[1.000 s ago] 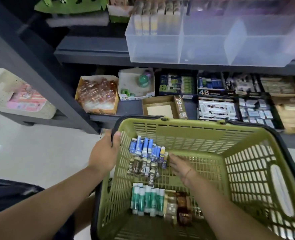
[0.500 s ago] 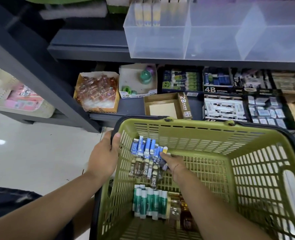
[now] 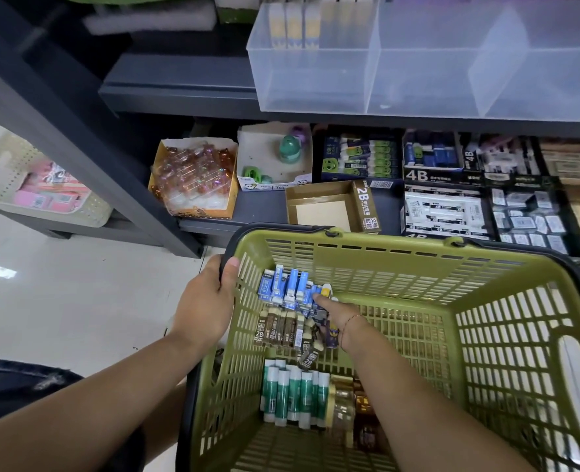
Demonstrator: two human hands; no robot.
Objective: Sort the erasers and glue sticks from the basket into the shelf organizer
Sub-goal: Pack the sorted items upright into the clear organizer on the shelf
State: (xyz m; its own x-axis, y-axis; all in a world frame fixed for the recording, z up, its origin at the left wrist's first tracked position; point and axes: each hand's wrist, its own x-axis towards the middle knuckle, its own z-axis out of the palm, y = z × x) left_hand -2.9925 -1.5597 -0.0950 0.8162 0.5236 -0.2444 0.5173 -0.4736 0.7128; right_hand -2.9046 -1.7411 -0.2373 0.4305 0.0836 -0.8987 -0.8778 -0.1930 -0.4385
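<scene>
Reaching into the green basket with the right hand, one of its fingers touching the blue erasers in the far-left corner, the rest hidden under the palm; no telling whether pinching anything. Left hand clamped round the rim. Brown erasers and glue sticks nearer, partly behind the forearm. Clear shelf organizer above, cut off at top and right.
</scene>
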